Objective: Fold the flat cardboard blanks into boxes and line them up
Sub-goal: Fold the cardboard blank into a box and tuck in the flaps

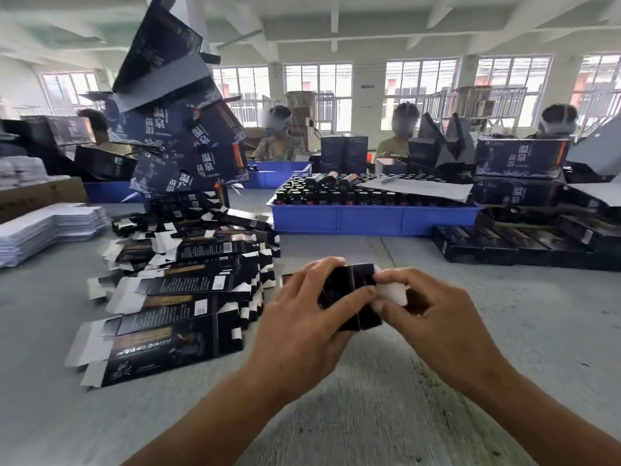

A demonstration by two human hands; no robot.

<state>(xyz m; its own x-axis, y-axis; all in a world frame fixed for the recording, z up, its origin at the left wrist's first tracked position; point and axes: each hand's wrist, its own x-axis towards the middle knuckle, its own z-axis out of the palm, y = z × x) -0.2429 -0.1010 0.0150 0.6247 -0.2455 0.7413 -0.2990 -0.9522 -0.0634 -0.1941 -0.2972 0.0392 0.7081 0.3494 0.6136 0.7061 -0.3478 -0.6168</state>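
Here both hands grip one dark box (349,297) above the grey counter (504,331): left hand (302,317) curled around its left side, right hand (433,314) pinching a white end flap (391,292). Flat blanks (174,297) lie heaped just left of the hands, finished boxes (524,247) line the far right, and a blue tray (373,218) of bottles sits behind.

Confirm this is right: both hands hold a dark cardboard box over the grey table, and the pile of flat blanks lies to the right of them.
Not quite. Head view: the pile of flat dark cardboard blanks lies left of the hands, not right. Both the left hand and right hand do hold the dark cardboard box over the grey table.
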